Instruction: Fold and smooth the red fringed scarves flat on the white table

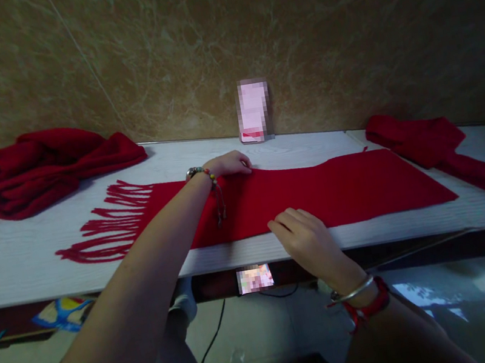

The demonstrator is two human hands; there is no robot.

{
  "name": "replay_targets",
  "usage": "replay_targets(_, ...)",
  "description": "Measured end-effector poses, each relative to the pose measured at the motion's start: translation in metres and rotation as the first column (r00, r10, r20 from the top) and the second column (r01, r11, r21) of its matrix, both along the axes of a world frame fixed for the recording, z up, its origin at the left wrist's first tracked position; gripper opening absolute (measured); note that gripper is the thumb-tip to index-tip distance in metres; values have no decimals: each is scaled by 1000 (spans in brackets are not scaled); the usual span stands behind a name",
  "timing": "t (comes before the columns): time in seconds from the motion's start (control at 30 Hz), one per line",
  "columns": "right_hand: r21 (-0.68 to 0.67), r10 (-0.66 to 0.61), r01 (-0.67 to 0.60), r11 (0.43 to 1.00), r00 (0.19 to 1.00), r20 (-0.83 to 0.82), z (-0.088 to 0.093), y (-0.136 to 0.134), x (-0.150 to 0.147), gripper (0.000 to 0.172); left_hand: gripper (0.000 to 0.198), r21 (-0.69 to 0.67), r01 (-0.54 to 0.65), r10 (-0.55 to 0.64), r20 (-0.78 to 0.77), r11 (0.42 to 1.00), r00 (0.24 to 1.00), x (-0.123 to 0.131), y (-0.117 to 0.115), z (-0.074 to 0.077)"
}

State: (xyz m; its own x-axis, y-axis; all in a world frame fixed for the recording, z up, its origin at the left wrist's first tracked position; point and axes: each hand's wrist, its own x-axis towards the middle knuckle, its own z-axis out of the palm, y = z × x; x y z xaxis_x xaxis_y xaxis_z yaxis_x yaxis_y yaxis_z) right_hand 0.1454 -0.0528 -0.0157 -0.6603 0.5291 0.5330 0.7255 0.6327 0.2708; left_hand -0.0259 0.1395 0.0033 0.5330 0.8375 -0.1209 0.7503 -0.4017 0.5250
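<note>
A red scarf [353,185] lies flat and lengthwise on the white wood-grain table [218,259], its fringe spread toward the left. My left hand [230,164] is closed at the scarf's far edge, with thumb and fingers curled together on the cloth. At the near edge my right hand [301,236] is closed too, its fingers bent over the cloth; the thumb is mostly hidden. My left forearm crosses above the fringed part.
A bunched red cloth with fringe [47,169] lies on the left. Another folded red cloth [420,138] is on the right, touching the scarf. A phone [253,111] leans on the brown marbled wall [291,26]. A second lit screen [255,279] shows below the table edge.
</note>
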Motion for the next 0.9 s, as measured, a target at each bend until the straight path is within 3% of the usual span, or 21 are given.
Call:
replay_targets(0.13,94,-12,16,995,999,-44,19,3,18,31,28,-85,-22,43,247,996,968,6,-2,16)
replay_targets(0.27,225,-80,113,968,985,-151,55,7,60,24,25,-116,-8,59,444,993,894,40,3,50)
replay_targets(0.43,301,-185,281,911,933,-310,95,10,143,15,22,30,58,-65,565,998,822,138,17,102)
replay_targets(0.53,193,-332,443,876,842,-426,95,11,201,12,26,150,69,-140,539,986,831,214,20,114)
replay_targets(0.6,61,-437,534,844,748,-499,82,12,236,9,32,224,90,-182,436,970,881,260,15,106)
replay_targets(0.7,-200,-595,600,775,585,-551,48,15,277,6,41,217,199,-231,134,956,964,309,0,72)
replay_targets(0.8,-418,-704,575,703,482,-521,14,15,298,7,50,171,231,-235,2,958,972,327,-21,28)
replay_targets(0.9,-477,-720,547,688,433,-542,-3,15,302,7,54,232,214,-209,-46,949,977,320,-36,0)
